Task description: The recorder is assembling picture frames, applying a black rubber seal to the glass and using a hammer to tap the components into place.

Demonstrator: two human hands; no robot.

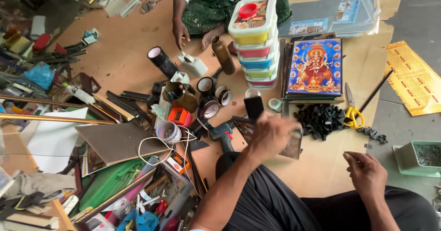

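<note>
- Nearest us, our right hand [366, 171] rests over the knee, fingers loosely curled, holding nothing.
- Our left hand [271, 134] grips a small dark framed picture [294, 146] at centre, with a black block [253, 107] at its fingertips.
- Just beyond lie black clips [320, 119], yellow-handled scissors [353, 111], and a cordless drill [223, 133] to the left.
- Far side: a co-worker's hands [180, 32] near a white tape dispenser [194, 64].

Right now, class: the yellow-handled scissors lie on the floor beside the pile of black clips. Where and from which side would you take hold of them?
Probably by the yellow loops of the scissors, coming from above on the wearer's side. They lie flat with blades pointing away toward the framed picture, the handles nearest the right hand. The black clips crowd their left, so the right looks freer.
</note>
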